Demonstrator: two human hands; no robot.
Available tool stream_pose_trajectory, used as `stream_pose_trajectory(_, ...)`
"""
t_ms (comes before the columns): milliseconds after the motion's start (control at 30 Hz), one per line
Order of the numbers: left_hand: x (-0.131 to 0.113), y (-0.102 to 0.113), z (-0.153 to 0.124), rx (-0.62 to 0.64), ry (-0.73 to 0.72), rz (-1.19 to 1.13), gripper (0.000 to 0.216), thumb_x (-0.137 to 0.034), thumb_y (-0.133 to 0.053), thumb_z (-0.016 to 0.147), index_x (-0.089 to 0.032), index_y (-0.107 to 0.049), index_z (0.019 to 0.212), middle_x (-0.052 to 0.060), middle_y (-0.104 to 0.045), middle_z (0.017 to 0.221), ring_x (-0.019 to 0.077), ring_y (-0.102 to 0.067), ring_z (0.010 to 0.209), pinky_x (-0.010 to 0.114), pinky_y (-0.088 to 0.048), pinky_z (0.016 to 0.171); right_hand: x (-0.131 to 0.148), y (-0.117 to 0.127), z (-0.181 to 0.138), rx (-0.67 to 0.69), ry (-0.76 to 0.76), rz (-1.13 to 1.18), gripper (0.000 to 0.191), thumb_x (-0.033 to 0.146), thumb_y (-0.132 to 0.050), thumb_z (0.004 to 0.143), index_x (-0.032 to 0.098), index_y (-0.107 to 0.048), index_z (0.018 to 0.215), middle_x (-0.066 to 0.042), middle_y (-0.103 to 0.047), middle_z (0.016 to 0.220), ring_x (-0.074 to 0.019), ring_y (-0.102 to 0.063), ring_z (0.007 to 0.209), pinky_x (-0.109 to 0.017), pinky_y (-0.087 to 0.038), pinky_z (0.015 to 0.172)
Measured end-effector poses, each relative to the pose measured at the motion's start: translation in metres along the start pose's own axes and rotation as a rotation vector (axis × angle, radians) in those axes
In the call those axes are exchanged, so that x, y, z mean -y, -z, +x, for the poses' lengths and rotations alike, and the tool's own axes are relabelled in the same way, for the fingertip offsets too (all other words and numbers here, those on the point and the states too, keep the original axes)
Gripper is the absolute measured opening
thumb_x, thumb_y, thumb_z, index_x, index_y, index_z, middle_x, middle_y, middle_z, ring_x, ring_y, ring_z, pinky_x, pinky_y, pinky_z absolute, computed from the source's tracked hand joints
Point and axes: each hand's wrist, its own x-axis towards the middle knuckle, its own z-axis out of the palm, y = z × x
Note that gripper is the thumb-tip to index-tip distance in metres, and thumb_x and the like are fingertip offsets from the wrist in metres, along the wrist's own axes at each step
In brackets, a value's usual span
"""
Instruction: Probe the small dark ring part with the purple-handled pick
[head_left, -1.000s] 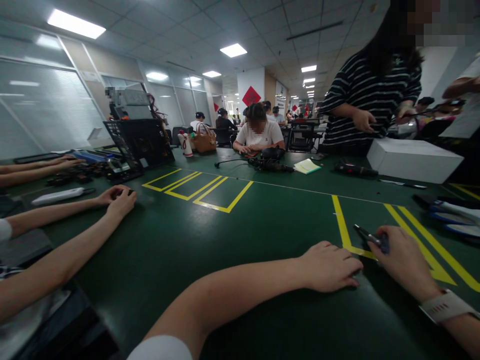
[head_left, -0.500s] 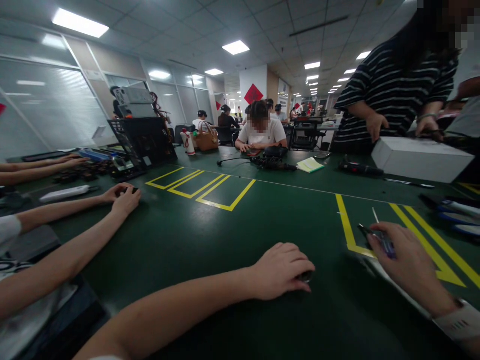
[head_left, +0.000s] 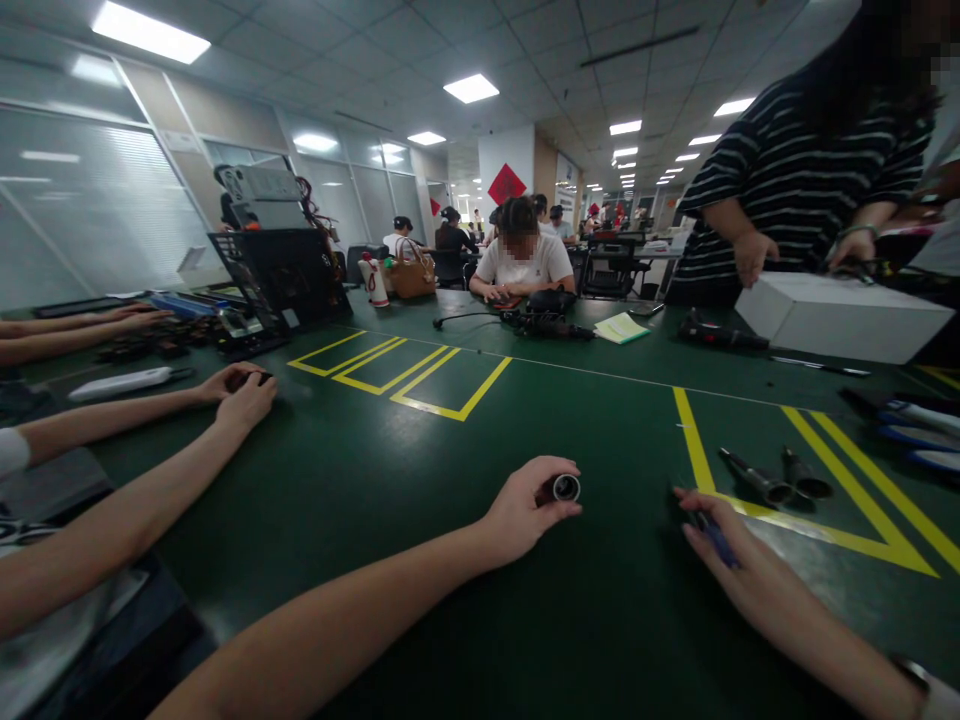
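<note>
My left hand [head_left: 529, 510] is closed around a short dark cylinder [head_left: 567, 488], whose round, light-rimmed hollow end faces me. My right hand [head_left: 724, 540] hovers low by the front tape line, fingers curled on a slim tool with a blue-purple handle [head_left: 720, 545]; its exact kind is not clear. Just beyond that hand, two dark funnel-shaped parts with thin tips, a left one [head_left: 761, 482] and a right one [head_left: 808, 478], lie on their sides inside a yellow tape outline [head_left: 701, 455].
Another person's hands [head_left: 244, 390] work at the left on the green table [head_left: 450, 480]. A standing person holds a white box [head_left: 840, 310] at the far right. Blue-handled tools [head_left: 922, 435] lie at the right edge. A dark corded tool [head_left: 540, 325] is across the table.
My left hand has drawn back leftward and turned, showing the cylinder's open end. My right hand has moved left and nearer, uncovering the two funnel-shaped parts.
</note>
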Motion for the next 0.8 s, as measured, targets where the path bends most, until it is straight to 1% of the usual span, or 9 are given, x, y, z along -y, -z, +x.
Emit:
stream_pose_trajectory(100, 0.007, -0.001, 0.004, -0.036, 0.02, -0.072, 0.036, -0.013, -0.067, 0.075, -0.021, -0.058, 0.109, 0.007, -0.052, 0.124, 0.021, -0.053, 0.109, 0.038, -0.045, 0.092, 0.02, -0.013, -0.006, 0.088, 0.033, 0.011, 0.024, 0.038, -0.046, 0.085, 0.021, -0.054, 0.101, -0.018, -0.065, 0.117, -0.032, -0.062, 0.107, -0.054, -0.053, 0.084)
stream_pose_trajectory(200, 0.017, -0.003, 0.009, -0.101, 0.064, -0.147, 0.037, -0.012, -0.068, 0.072, -0.017, -0.057, 0.107, 0.007, -0.059, 0.108, 0.0189, -0.058, 0.097, 0.036, -0.047, 0.087, 0.047, -0.028, -0.01, 0.151, 0.102, 0.052, 0.016, 0.026, -0.046, 0.086, 0.021, -0.053, 0.1, -0.016, -0.061, 0.124, -0.0303, -0.056, 0.116, -0.058, -0.045, 0.093)
stream_pose_trajectory(300, 0.022, -0.003, 0.014, -0.241, 0.084, -0.213, 0.033, -0.011, -0.066, 0.071, -0.016, -0.055, 0.102, 0.003, -0.061, 0.091, 0.0168, -0.06, 0.088, 0.033, -0.047, 0.083, 0.073, -0.043, -0.009, 0.205, 0.185, 0.1, 0.019, 0.016, -0.047, 0.084, 0.022, -0.053, 0.102, -0.013, -0.058, 0.13, -0.0267, -0.05, 0.123, -0.058, -0.035, 0.103)
stream_pose_trajectory(367, 0.023, -0.002, 0.015, -0.343, 0.093, -0.229, 0.03, -0.012, -0.066, 0.071, -0.016, -0.055, 0.099, 0.002, -0.061, 0.088, 0.0164, -0.06, 0.087, 0.033, -0.047, 0.083, 0.086, -0.05, -0.006, 0.243, 0.197, 0.167, 0.021, 0.014, -0.047, 0.085, 0.022, -0.053, 0.103, -0.012, -0.057, 0.131, -0.0248, -0.05, 0.124, -0.056, -0.035, 0.104)
stream_pose_trajectory(433, 0.022, 0.0, 0.015, -0.41, 0.103, -0.239, 0.03, -0.013, -0.066, 0.071, -0.017, -0.055, 0.098, 0.002, -0.062, 0.089, 0.0164, -0.061, 0.087, 0.033, -0.048, 0.083, 0.095, -0.05, -0.001, 0.24, 0.181, 0.251, 0.021, 0.017, -0.046, 0.087, 0.023, -0.055, 0.105, -0.011, -0.059, 0.128, -0.024, -0.052, 0.122, -0.055, -0.037, 0.103)
stream_pose_trajectory(533, 0.02, 0.001, 0.014, -0.415, 0.125, -0.254, 0.03, -0.012, -0.066, 0.071, -0.017, -0.055, 0.099, 0.003, -0.063, 0.091, 0.0168, -0.061, 0.088, 0.034, -0.048, 0.084, 0.099, -0.037, 0.008, 0.156, 0.084, 0.376, 0.023, 0.028, -0.046, 0.089, 0.023, -0.059, 0.108, -0.01, -0.066, 0.118, -0.0249, -0.06, 0.111, -0.051, -0.046, 0.096)
stream_pose_trajectory(633, 0.017, 0.001, 0.013, -0.357, 0.17, -0.265, 0.03, -0.01, -0.064, 0.073, -0.016, -0.056, 0.101, 0.004, -0.064, 0.096, 0.0175, -0.062, 0.092, 0.035, -0.049, 0.086, 0.095, -0.02, 0.017, 0.034, -0.088, 0.46, 0.03, 0.042, -0.051, 0.087, 0.02, -0.066, 0.1, -0.009, -0.074, 0.092, -0.024, -0.07, 0.084, -0.039, -0.058, 0.073)
stream_pose_trajectory(733, 0.013, -0.001, 0.014, -0.335, 0.229, -0.284, 0.03, -0.008, -0.063, 0.075, -0.017, -0.058, 0.103, 0.006, -0.063, 0.104, 0.0179, -0.061, 0.097, 0.036, -0.048, 0.089, 0.092, -0.01, 0.022, -0.074, -0.181, 0.462, 0.037, 0.05, -0.051, 0.084, 0.017, -0.067, 0.078, -0.005, -0.068, 0.064, -0.02, -0.064, 0.058, -0.032, -0.053, 0.053)
stream_pose_trajectory(800, 0.012, -0.002, 0.015, -0.336, 0.258, -0.294, 0.03, -0.007, -0.061, 0.076, -0.018, -0.059, 0.104, 0.006, -0.062, 0.107, 0.0179, -0.06, 0.098, 0.037, -0.047, 0.091, 0.091, -0.009, 0.022, -0.088, -0.218, 0.469, 0.04, 0.053, -0.05, 0.083, 0.018, -0.063, 0.069, -0.002, -0.061, 0.055, -0.0178, -0.058, 0.05, -0.029, -0.048, 0.046)
